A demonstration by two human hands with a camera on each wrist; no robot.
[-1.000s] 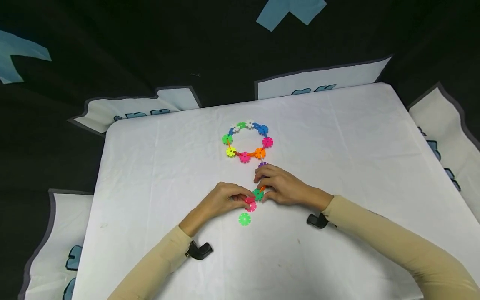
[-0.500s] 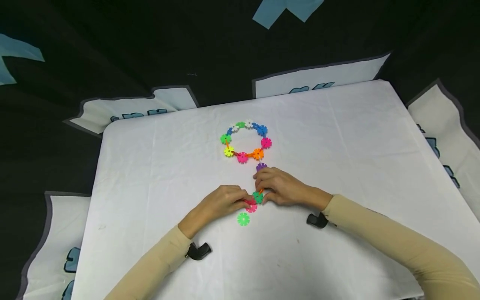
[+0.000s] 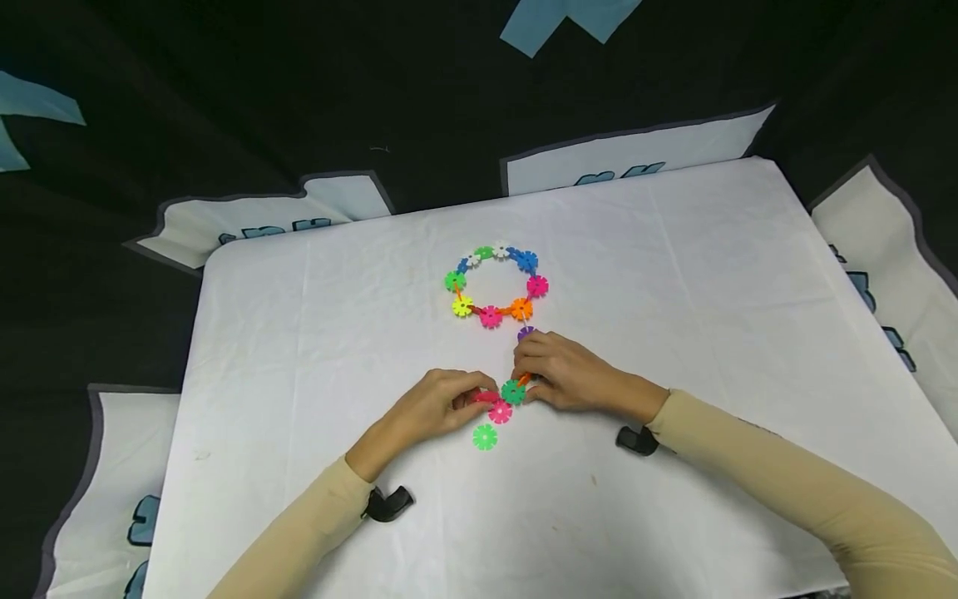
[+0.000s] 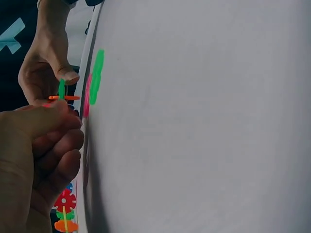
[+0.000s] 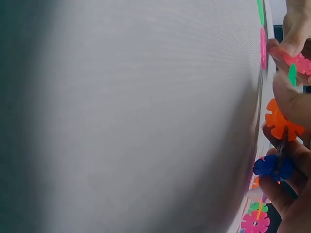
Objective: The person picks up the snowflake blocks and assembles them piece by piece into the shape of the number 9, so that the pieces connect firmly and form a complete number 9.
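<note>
My left hand pinches a pink snowflake disc between thumb and fingers. Edge-on beside it in the right wrist view is a green disc; whether the two interlock I cannot tell. My right hand grips the end of a linked chain. In its fingers are an orange disc and a blue disc, and the green disc sits at its thumb tip. Beyond the right hand a purple disc joins the chain to a ring of linked discs. Part of the chain is hidden under the right hand.
The ring's pink disc and yellow disc lie on the white tablecloth. Nearer me are a loose pink disc and a loose light green disc. Dark cloth hangs beyond the table.
My left hand has drawn slightly left with the pink disc, showing more of the green one. The right hand and the ring have shifted a little to the right since half a second ago.
</note>
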